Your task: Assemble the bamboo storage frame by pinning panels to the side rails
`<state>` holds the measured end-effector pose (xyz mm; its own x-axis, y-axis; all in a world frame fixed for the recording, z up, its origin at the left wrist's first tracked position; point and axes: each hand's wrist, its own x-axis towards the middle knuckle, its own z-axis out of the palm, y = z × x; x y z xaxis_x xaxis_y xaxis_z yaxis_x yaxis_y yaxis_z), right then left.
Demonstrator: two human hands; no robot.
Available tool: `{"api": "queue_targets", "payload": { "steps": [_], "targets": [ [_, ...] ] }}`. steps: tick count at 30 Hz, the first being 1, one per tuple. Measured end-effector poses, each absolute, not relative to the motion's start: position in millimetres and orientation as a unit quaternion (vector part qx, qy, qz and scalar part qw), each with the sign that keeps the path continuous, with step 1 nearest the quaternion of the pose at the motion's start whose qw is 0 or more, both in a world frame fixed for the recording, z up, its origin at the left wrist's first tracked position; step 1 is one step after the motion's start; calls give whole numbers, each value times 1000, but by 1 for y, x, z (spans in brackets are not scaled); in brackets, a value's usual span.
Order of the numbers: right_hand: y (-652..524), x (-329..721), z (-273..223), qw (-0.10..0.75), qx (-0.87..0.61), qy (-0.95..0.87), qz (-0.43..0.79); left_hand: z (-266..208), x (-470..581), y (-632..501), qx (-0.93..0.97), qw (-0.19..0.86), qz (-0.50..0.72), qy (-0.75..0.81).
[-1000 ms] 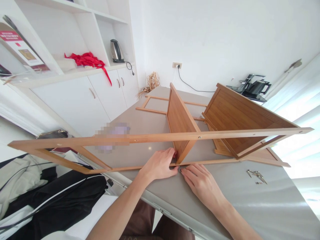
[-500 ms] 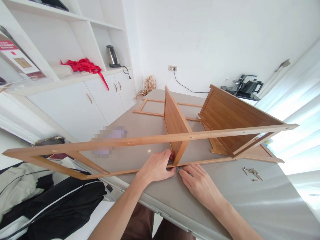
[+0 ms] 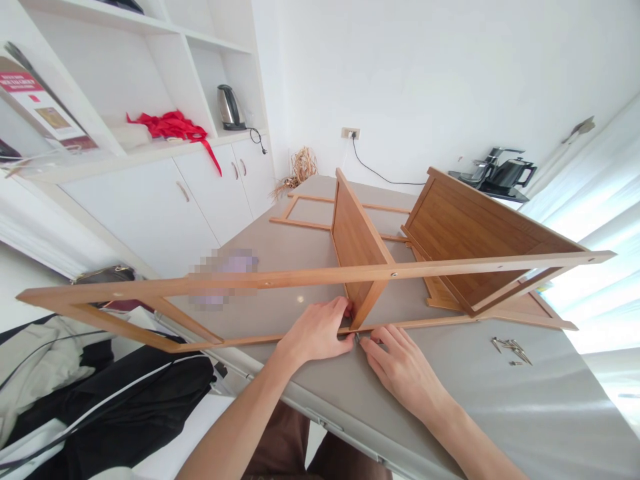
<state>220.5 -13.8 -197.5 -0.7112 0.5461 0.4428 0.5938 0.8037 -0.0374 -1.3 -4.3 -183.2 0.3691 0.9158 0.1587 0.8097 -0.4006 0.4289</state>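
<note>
A wooden shelf frame [image 3: 330, 272] lies on its side on the grey table [image 3: 450, 387]. Between its rails stands a shelf board [image 3: 361, 243], and a wider wooden panel [image 3: 480, 240] leans at the right. My left hand [image 3: 320, 331] is closed around the lower rail where the shelf board meets it, thumb in front and fingertips behind. Right beside that thumb, my right hand [image 3: 403, 363] pinches a small metal screw [image 3: 357, 338] against the rail's near side. The screw is mostly covered by my fingers.
Several loose screws [image 3: 513, 349] lie on the table to the right. A black kettle set [image 3: 507, 175] stands at the back right. White shelving [image 3: 165, 63] with a steel kettle [image 3: 230, 107] and red ribbon [image 3: 175, 127] runs along the left. Dark clothes [image 3: 135, 400] lie at lower left.
The camera view has shifted slightly, so the furniture appears a little further right. Both hands stay at the same joint, with hardly any visible finger movement.
</note>
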Motion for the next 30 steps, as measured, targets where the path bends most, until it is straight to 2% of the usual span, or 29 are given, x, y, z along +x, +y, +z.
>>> {"api": "queue_targets", "payload": {
  "steps": [19, 30],
  "targets": [
    [-16, 219, -201, 199, -312, -928, -52, -185, 0, -5, 814, 145, 176, 534],
    [-20, 216, -203, 180, -311, -927, -109, -187, -1, -4, 815, 144, 186, 529]
  ]
}}
